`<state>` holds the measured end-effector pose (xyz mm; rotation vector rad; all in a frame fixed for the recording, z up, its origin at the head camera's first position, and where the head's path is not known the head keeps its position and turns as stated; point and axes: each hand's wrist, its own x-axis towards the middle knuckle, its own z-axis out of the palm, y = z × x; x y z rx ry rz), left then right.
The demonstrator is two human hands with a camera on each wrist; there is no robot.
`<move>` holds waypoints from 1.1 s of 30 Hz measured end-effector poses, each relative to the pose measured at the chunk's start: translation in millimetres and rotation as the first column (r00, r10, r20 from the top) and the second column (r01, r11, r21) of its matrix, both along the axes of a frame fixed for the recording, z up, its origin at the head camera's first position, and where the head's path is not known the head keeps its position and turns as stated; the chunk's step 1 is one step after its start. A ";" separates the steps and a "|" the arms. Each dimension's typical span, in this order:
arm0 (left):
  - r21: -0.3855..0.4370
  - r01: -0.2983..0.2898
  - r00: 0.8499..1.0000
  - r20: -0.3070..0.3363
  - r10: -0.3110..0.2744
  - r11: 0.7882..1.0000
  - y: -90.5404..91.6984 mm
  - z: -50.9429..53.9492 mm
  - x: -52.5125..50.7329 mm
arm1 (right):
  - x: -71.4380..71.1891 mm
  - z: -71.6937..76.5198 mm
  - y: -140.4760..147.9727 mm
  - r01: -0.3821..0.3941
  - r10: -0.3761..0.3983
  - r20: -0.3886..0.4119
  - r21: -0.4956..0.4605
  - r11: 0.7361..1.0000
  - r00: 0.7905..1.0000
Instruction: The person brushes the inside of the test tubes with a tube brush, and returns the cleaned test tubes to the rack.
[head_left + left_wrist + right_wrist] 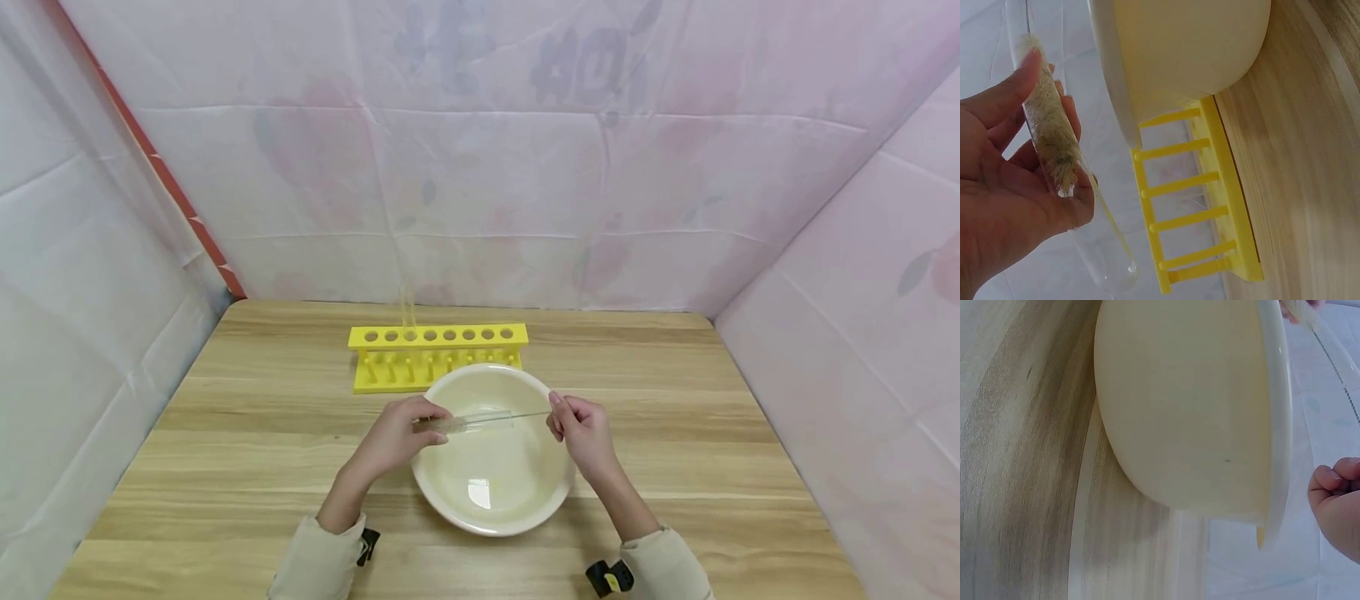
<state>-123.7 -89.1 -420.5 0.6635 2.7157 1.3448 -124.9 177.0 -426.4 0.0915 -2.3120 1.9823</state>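
My left hand [401, 433] pinches a glass tube [491, 419] between thumb and fingers, holding it nearly sideways above the bowl [487, 528]. My right hand [587, 433] pinches the thin wire handle [534, 414] of a brush [1050, 119]. I think I'm partway through scrubbing this tube: the brush is in, and its fuzzy part sits inside the glass by my left fingers. It doesn't reach the round, closed end — so that bit looks left to do, and the brush is not out yet.

The bowl is big and cream, and it sits on the wooden table [675, 417]. A bright patch shines inside it, but I can't tell if there is water.

Just past the bowl is a yellow rack [438, 336], partly hidden by the far rim. Another clear tube [408, 312] stands in its third hole from the left. I can't tell if that one is clean. The other holes hold no tubes.
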 end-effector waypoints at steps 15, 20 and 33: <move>-0.050 -0.061 0.996 -0.067 0.058 0.997 4.3 -2.5 1.7 | -3.9 5.3 -5.3 0.080 -0.011 0.278 -0.238 0.968 0.960; 0.002 -0.031 0.999 -0.034 0.031 1.000 -0.3 -1.9 2.7 | -3.1 -0.2 -3.2 0.025 -0.009 0.144 -0.108 0.994 0.989; -0.086 -0.098 0.993 -0.081 0.091 0.991 5.0 -7.3 3.3 | -5.8 -2.2 -6.4 0.096 -0.047 0.321 -0.137 0.986 0.946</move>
